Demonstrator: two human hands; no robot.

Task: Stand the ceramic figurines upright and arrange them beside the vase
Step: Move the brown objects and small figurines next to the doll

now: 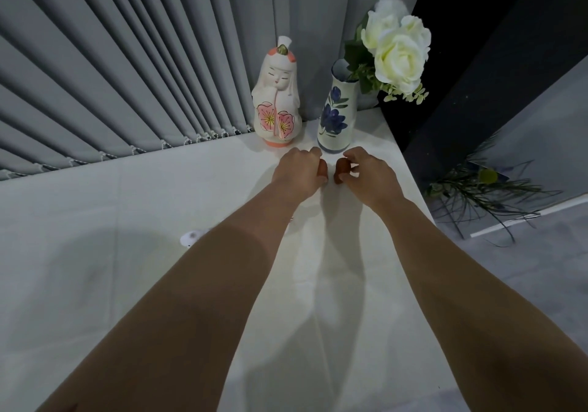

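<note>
Each hand (299, 170) (369, 170) apparently pinches a small brown figurine (341, 166) near the vase (335, 115).

1. Tall white figurine (276, 93): 1, upright.
2. Small brown figurines: 2, one in left hand (297, 170), one (343, 166) in right hand (369, 171); mostly hidden.
3. Vase (338, 115): 1.
4. White roses (397, 46): about 3.
5. Small white object (190, 238) by the left forearm: 1, unclear what.

A doll figurine (276, 100) is standing at eleven o'clock of the vase (336, 115); two hands (299, 171) (366, 170) are sitting at its six o'clock on the table (95, 252).
</note>
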